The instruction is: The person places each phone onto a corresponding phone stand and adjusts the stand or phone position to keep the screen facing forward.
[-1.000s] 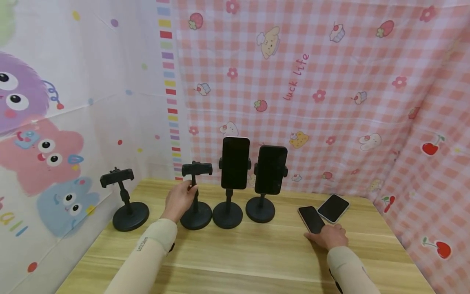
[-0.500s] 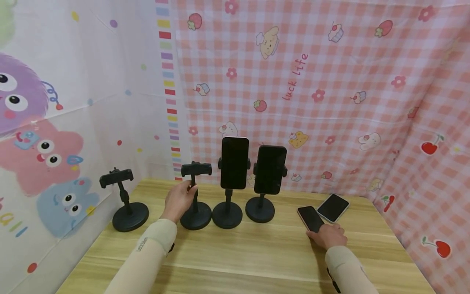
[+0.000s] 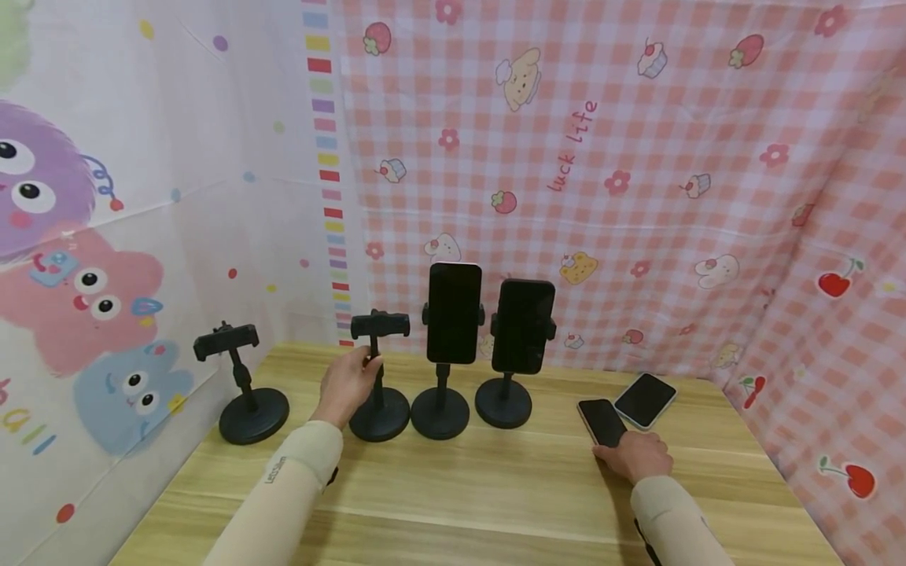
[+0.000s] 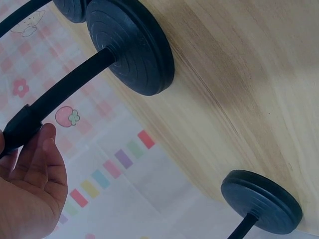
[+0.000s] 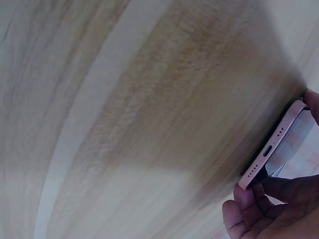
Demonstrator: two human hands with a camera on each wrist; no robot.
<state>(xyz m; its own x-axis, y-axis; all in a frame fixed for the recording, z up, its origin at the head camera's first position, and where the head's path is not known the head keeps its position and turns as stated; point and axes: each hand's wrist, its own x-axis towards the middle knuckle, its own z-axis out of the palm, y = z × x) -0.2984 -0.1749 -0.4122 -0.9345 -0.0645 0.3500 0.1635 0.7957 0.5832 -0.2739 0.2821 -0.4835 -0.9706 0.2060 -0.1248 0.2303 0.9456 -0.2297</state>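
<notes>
1. the left hand (image 3: 347, 385) is pinching the held stand (image 3: 382, 417), below its top, and that stand is bearing no phone.
2. the right hand (image 3: 640, 456), well apart and to the right of the held stand, is gripping the pink-edged phone (image 3: 602, 422) by its side edges; whether its near end is lifting, i cannot tell.
3. compared with a second ago, the right thumb is lying slightly farther in against that phone, while the left hand is staying put; the phone grip seems to be firming.
4. farther right of the held stand, the white-edged phone (image 3: 645, 401) is lying just past the pink-edged one.
5. right of the held stand, the middle stand (image 3: 440, 414) and the right-hand stand (image 3: 503, 403) are each bearing a phone; left of it, the far-left stand (image 3: 253, 417) is bearing none.
6. the wood-grain table (image 3: 481, 495) is supporting everything; behind the held stand the pink checked cloth (image 3: 609, 134) is hanging, and to its left the white cartoon cloth (image 3: 269, 94).
</notes>
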